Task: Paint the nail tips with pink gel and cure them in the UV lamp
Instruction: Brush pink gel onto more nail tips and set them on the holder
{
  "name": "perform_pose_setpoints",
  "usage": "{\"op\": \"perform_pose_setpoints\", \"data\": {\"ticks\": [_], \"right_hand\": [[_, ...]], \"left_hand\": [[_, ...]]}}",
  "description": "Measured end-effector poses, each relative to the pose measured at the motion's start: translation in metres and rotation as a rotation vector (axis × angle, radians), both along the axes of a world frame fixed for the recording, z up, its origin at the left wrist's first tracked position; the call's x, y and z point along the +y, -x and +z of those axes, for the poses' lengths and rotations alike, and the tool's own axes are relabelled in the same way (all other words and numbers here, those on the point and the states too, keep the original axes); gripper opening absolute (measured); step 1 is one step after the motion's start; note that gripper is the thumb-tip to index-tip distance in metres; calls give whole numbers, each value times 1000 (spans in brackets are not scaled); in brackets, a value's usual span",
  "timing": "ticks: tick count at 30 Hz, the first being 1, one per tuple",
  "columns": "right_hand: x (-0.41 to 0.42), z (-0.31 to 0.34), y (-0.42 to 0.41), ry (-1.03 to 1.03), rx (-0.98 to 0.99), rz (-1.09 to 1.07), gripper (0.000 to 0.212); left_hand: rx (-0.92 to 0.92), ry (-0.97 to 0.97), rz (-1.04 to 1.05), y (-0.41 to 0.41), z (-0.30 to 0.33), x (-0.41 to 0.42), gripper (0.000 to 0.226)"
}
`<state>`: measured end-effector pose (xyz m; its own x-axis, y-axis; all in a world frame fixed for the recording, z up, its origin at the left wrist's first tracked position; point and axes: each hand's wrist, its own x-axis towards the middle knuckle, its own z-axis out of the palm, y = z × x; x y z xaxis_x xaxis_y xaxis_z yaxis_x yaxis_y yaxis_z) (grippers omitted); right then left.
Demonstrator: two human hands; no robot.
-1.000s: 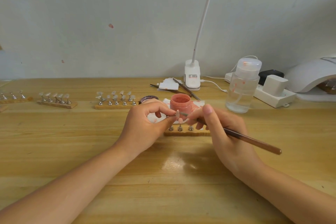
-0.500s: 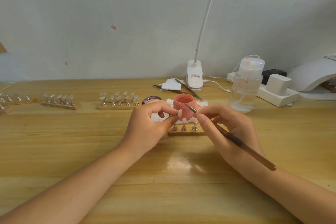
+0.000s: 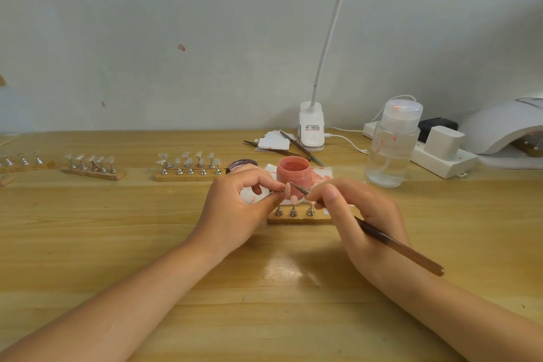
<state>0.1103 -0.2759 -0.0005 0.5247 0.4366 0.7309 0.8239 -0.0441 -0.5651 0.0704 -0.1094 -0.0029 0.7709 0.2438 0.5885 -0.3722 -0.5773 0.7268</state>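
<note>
Over the desk (image 3: 147, 244) centre, left hand (image 3: 238, 209) pinches a nail tip (image 3: 288, 189) on its stand. Right hand (image 3: 361, 214), grip round the brush (image 3: 390, 241), has brought bristles back from the gel jar (image 3: 293, 175) to the tip; next coat prob. starting.

Table (image 3: 147, 244): wooden stand (image 3: 299, 219) at centre, between left hand (image 3: 238, 209) and right hand (image 3: 358, 214). Gel jar (image 3: 293, 175) just behind stand, on paper towel (image 3: 320, 175). Lid (image 3: 242, 165) left of jar. Three more stands further left: (image 3: 189, 175), (image 3: 94, 172), (image 3: 23, 166). Clip lamp (image 3: 311, 131) behind jar. Pump bottle (image 3: 392, 144) right of jar; power strip (image 3: 440, 160) behind bottle; UV lamp (image 3: 505, 129) at far right.
</note>
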Motion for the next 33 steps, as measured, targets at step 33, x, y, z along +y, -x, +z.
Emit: {"op": "perform_pose_setpoints", "data": {"ticks": [33], "right_hand": [[-1,0,-4,-100,34,3,27]], "left_hand": [[40,15,-54,2,3,-2,11]]}}
